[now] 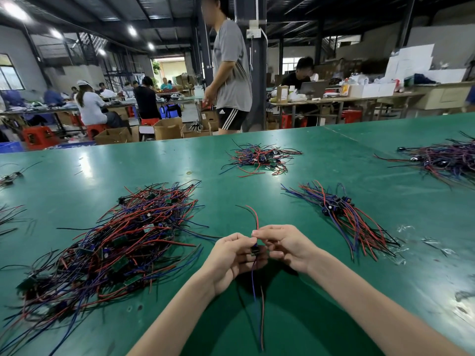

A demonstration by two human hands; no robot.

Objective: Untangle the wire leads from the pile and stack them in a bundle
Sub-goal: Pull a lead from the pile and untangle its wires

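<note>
A big tangled pile of red, black and blue wire leads (110, 247) with small green boards lies on the green table at the left. A neater bundle of leads (344, 217) lies fanned out at the right. Between them, above the table, my left hand (231, 258) and my right hand (285, 245) meet and both pinch one wire lead (255, 250) with a small dark component. Its red and black wires stick up past my fingers; its blue and red wires hang down toward me.
Another small pile of leads (259, 158) lies farther back in the middle, and a larger one (444, 158) at the far right. A few loose leads (10, 176) sit at the left edge. A person in a grey shirt (231, 70) stands beyond the table's far edge.
</note>
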